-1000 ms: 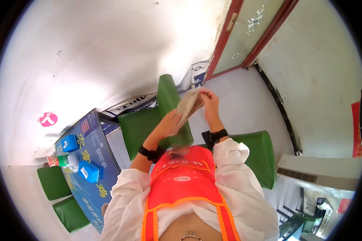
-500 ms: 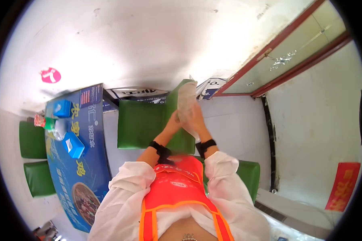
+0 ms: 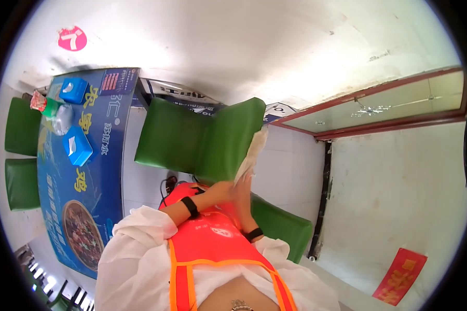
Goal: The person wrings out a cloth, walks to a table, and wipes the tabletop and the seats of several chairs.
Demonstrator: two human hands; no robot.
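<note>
A beige cloth (image 3: 253, 150) runs up from my hands along the edge of a green chair's backrest (image 3: 238, 124). My left hand (image 3: 224, 192) is closed at the cloth's lower end, its fingers partly blurred. Pressed close beside it, my right hand (image 3: 244, 199) is also closed on the cloth, fingers pointing up. Both hands are in front of my red apron (image 3: 218, 228), and a black band is around each wrist.
To the left stands a blue printed table (image 3: 109, 171) with two blue tissue boxes (image 3: 78, 146), a clear bag (image 3: 62, 120) and a green container (image 3: 50, 107). More green chairs (image 3: 283, 228) stand nearby. A white wall (image 3: 218, 46) rises ahead.
My hands and the cloth have come down toward my body, and the cloth is now narrower and bunched. The view has turned, so the table sits farther left.
</note>
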